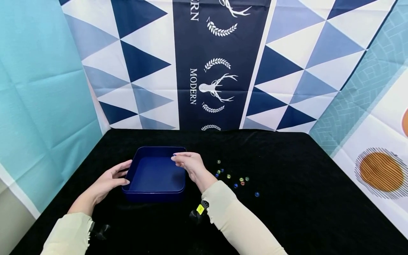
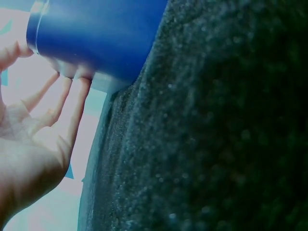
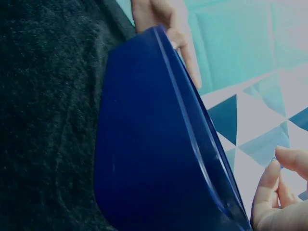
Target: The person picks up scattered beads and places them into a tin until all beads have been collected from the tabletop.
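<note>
A square, dark blue open box [image 1: 153,173] stands on the black cloth, its floor bare where it shows. My left hand [image 1: 106,182] is at its left side, thumb at the rim; in the left wrist view the fingertips [image 2: 83,82] touch the outer wall with the fingers extended. Over the box's right rim, my right hand [image 1: 191,164] pinches a small glass marble [image 3: 277,160] between thumb and forefinger. Most of that marble is hidden by the fingertips, but a glint of blue shows.
Several glass marbles lie scattered right of the box, among them a blue marble [image 1: 257,194], an orange marble [image 1: 243,183] and a yellowish marble [image 1: 228,176]. Patterned fabric [image 1: 146,63] hangs behind the black cloth [image 1: 302,198].
</note>
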Tool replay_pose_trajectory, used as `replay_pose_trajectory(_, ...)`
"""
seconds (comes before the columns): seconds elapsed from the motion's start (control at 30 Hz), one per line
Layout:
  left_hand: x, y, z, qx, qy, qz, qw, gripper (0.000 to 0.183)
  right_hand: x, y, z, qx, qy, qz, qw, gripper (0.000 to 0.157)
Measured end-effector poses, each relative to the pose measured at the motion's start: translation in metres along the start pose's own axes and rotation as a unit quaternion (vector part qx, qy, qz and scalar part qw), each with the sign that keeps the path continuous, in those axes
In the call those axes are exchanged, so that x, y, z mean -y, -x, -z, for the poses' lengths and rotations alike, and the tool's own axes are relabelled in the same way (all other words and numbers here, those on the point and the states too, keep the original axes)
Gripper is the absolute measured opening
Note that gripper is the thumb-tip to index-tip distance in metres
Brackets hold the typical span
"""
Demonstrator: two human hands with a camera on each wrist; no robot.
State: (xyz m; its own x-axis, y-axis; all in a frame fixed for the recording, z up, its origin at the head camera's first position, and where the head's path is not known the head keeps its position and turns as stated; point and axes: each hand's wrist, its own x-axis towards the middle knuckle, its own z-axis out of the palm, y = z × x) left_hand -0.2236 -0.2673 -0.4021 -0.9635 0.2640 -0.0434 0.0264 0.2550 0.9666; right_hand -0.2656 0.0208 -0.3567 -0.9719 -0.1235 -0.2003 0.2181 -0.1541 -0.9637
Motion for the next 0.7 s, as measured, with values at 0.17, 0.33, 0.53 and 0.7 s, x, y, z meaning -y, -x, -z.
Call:
replay_pose_trajectory(0.17,0.000,0.000,0.002,0.001,-0.005,-0.002,1.0000,0.074,-0.001,-0.001,-0.010,-0.008,0.015,-0.006,1.000,0.026)
replay_pose_trajectory(0.33,0.001,0.000,0.002,-0.003,-0.001,-0.006,1.0000,0.074,-0.001,-0.001,-0.016,-0.007,0.017,-0.006,1.000,0.025)
replay_pose_trajectory(0.53,0.002,-0.001,0.001,-0.004,0.005,-0.011,0.9999,0.073,-0.001,-0.001,-0.019,-0.003,0.007,0.008,1.000,0.031)
replay_pose_trajectory(0.7,0.002,-0.001,0.001,-0.007,0.004,-0.012,0.9999,0.074,-0.001,0.001,-0.020,-0.006,0.004,0.000,1.000,0.026)
